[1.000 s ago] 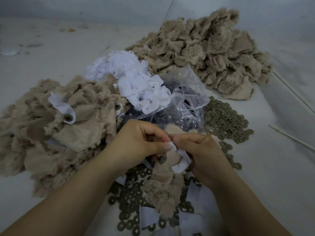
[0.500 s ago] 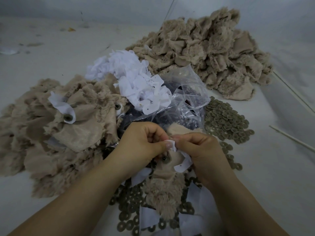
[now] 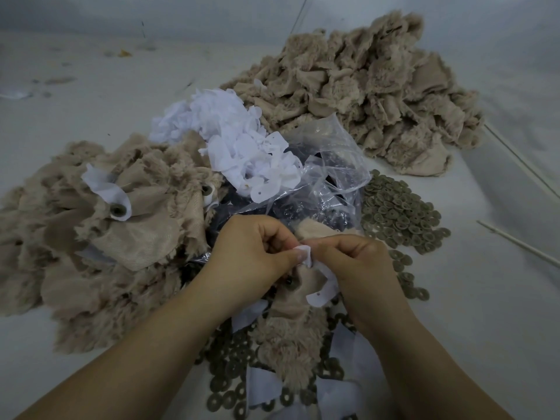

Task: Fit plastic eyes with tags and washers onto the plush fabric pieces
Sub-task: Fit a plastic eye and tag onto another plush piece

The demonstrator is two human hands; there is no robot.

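Tag (image 3: 315, 269) lay pinched between left hand (image 3: 254, 253) and right hand (image 3: 351, 262), long axis trailing below-right of the fingertips. Plush piece (image 3: 291, 328) lay directly beneath both, equally near; eye post presumably hidden under the fingers.

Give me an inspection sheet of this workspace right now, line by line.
Surface: pale table, dusty.
Job's things: plush piece and white tag in hand; tan washers; spare tags; clear bag; finished pile; unworked pile.
Clutter: thin sticks; scraps far left.
Grippers: left hand and right hand pinch the tag together.
Cables: nothing seen.
Surroundings: plain wall behind.
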